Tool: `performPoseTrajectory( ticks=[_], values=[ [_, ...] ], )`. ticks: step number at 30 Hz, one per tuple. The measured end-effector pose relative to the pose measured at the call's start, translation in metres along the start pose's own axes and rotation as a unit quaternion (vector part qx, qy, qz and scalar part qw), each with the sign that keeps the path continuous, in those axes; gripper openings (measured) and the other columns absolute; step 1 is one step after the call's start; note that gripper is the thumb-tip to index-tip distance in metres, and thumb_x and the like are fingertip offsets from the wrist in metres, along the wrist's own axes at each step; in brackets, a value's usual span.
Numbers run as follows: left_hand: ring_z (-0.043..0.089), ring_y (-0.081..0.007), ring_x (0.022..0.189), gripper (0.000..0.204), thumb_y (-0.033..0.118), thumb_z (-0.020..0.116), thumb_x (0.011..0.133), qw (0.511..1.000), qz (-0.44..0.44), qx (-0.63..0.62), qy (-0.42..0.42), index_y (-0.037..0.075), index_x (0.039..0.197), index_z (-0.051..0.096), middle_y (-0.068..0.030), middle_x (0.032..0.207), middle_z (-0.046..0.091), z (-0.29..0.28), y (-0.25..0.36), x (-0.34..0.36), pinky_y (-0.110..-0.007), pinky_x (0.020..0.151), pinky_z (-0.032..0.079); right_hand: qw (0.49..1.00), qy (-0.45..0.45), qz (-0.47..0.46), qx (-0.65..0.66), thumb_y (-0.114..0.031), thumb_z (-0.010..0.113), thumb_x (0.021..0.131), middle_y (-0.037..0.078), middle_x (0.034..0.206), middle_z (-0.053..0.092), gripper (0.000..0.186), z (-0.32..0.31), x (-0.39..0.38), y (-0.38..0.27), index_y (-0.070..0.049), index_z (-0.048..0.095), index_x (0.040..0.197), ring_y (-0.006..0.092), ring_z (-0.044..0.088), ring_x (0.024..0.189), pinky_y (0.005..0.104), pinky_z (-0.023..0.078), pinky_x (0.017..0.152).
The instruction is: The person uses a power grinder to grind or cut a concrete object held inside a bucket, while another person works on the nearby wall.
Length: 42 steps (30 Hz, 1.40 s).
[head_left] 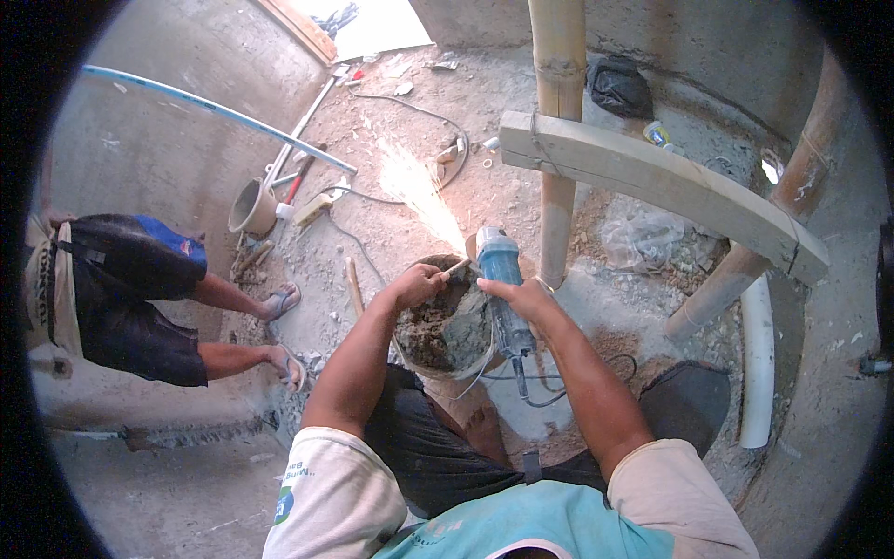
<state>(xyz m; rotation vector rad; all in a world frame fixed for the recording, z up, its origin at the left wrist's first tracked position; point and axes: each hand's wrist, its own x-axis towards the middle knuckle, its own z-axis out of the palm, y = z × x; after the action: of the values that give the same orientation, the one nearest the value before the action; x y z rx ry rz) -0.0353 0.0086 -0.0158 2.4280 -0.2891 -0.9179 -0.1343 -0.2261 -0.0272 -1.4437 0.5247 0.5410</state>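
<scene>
My right hand (523, 296) is wrapped round the body of a blue and grey angle grinder (500, 261), its cord running down from the back end. Between the closed fingers of my left hand (419, 284) is a short thin rod (457, 267), which meets the grinder's disc. A bright spray of sparks (419, 191) flies from that contact toward the far left. Right below both hands stands a bucket (447, 361) with clumpy grey-brown mortar (430, 331) in it. The rod's material cannot be made out.
At left stands another person in dark shorts (130, 252) and sandals. Bamboo posts (559, 84) carry a wooden beam (652, 182) at right. A grey cord (438, 110), tan bucket (250, 207), blue pipe (219, 110), white pipe (757, 363) and rubble lie around.
</scene>
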Motion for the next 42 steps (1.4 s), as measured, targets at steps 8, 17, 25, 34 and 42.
performPoseTrajectory(
  ticks=[8, 17, 25, 34, 42],
  values=[
    [0.047, -0.0127, 0.063, 0.037, 0.035, 0.050, 0.098, 1.000, -0.007, -0.010, -0.005, 0.003, 0.085, 0.064, -0.0006, 0.068, 0.053, -0.002, 0.008, -0.004, -0.031, 0.058, 0.040, 1.000, 0.016, -0.002, -0.003, -0.054, 0.082, 0.061, 0.021, 0.106, 0.065, 0.082, -0.001, 0.006, 0.005, 0.011, 0.064, 0.107, 0.0264, 0.064, 0.096, 0.0341, 0.048, 0.084],
    [0.059, -0.0187, 0.071, 0.039, 0.037, 0.052, 0.095, 0.999, -0.035, 0.002, -0.014, 0.002, 0.088, 0.068, -0.0085, 0.076, 0.064, -0.004, 0.011, -0.006, -0.034, 0.068, 0.048, 1.000, 0.007, 0.003, -0.023, -0.052, 0.080, 0.065, 0.021, 0.108, 0.064, 0.080, -0.004, -0.002, -0.006, 0.011, 0.062, 0.111, 0.0267, 0.063, 0.098, 0.0347, 0.047, 0.086],
    [0.050, -0.0145, 0.066, 0.037, 0.035, 0.052, 0.097, 0.999, -0.022, -0.017, -0.016, 0.002, 0.087, 0.065, -0.0024, 0.070, 0.056, -0.002, 0.007, -0.004, -0.032, 0.063, 0.043, 0.999, -0.009, 0.027, 0.029, -0.054, 0.081, 0.061, 0.021, 0.106, 0.065, 0.081, 0.000, 0.006, 0.003, 0.011, 0.064, 0.107, 0.0261, 0.064, 0.095, 0.0359, 0.048, 0.083],
    [0.056, -0.0173, 0.069, 0.038, 0.036, 0.053, 0.095, 0.999, 0.007, 0.043, 0.005, 0.002, 0.089, 0.067, -0.0065, 0.073, 0.062, -0.001, -0.007, 0.005, -0.034, 0.067, 0.046, 1.000, 0.002, 0.002, 0.007, -0.053, 0.081, 0.062, 0.019, 0.105, 0.065, 0.077, -0.002, -0.014, -0.015, 0.008, 0.066, 0.105, 0.0251, 0.063, 0.095, 0.0349, 0.048, 0.082],
    [0.059, -0.0187, 0.073, 0.038, 0.035, 0.052, 0.096, 1.000, -0.010, 0.011, -0.012, 0.001, 0.088, 0.067, -0.0086, 0.077, 0.064, -0.003, 0.003, -0.002, -0.034, 0.070, 0.048, 1.000, 0.000, 0.011, -0.004, -0.057, 0.081, 0.058, 0.023, 0.111, 0.063, 0.087, -0.002, -0.007, -0.008, 0.010, 0.062, 0.111, 0.0279, 0.062, 0.101, 0.0359, 0.047, 0.086]
  ],
)
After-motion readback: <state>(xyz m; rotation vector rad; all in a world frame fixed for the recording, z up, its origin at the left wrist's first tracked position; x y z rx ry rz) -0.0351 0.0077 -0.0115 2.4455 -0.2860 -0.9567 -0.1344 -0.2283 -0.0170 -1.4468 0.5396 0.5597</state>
